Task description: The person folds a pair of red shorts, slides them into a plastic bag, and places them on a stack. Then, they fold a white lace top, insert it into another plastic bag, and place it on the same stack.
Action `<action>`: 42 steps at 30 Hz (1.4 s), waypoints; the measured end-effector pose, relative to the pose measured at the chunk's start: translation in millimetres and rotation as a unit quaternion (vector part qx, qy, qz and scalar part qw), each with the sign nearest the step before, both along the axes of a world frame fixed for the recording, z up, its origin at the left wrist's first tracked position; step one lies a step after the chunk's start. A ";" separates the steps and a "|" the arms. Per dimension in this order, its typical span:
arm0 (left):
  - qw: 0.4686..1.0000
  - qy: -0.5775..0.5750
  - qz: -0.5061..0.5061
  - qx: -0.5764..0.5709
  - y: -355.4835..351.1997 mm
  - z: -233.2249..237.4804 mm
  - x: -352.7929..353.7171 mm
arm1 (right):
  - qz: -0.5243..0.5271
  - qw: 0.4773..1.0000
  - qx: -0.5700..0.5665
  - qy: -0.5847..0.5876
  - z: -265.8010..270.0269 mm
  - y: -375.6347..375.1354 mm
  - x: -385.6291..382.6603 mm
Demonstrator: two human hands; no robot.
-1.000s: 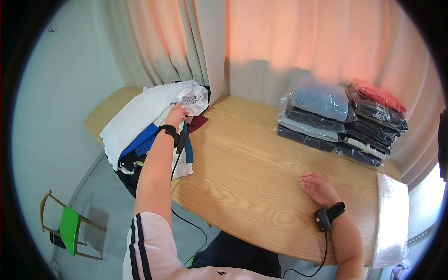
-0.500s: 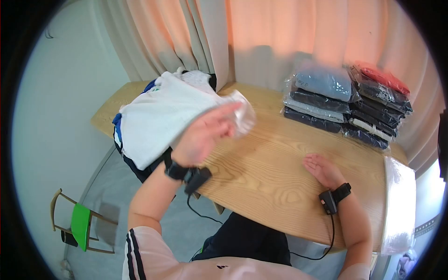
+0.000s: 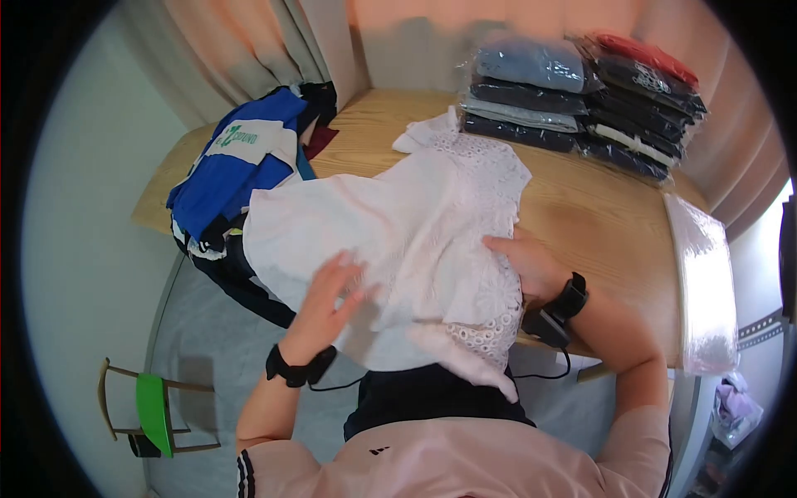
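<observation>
**Left hand and right hand flat on the white blouse**

Both hands rest palm down on the blouse. The left has its fingers spread wide on the plain cloth. The right has its fingers close together on the lace border. Neither pinches or lifts any fabric that I can see.

The blouse lies spread on the wooden table straight in front of the person. Its long axis runs from the body outward. The near hem hangs over the table's near edge, and the far end, with a small lace sleeve, points toward the back. The left hand sits at the blouse's near left corner. The right hand sits at its right edge, about halfway along, so the garment lies between the two hands, each about equally close.

The blouse's left edge overlaps or touches a heap of clothes topped by a blue and white shirt, so there is no free room on that side. Just beyond its far end stand stacks of bagged garments. To its right is a bare stretch of tabletop, the widest open room. Past that, a clear plastic bag drapes over the table end. Well apart from the blouse, on the floor to its lower left, stands a green-seated chair.
</observation>
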State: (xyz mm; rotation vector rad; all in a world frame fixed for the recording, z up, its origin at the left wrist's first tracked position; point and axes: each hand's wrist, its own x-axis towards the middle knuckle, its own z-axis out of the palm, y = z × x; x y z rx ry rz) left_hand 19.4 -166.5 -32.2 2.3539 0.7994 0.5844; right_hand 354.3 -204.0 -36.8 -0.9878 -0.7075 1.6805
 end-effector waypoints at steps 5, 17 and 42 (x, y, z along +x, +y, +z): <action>0.942 0.224 0.204 0.143 20.2 -14.7 -25.0 | -0.086 0.996 0.007 0.034 -7.3 -17.4 17.0; 0.942 0.308 -0.099 0.087 79.7 12.6 112.6 | -0.306 0.938 -0.113 -0.113 7.2 -153.0 145.8; 0.942 0.326 -0.070 0.045 191.1 30.8 125.8 | -0.180 0.762 -0.062 -0.619 12.8 36.2 263.1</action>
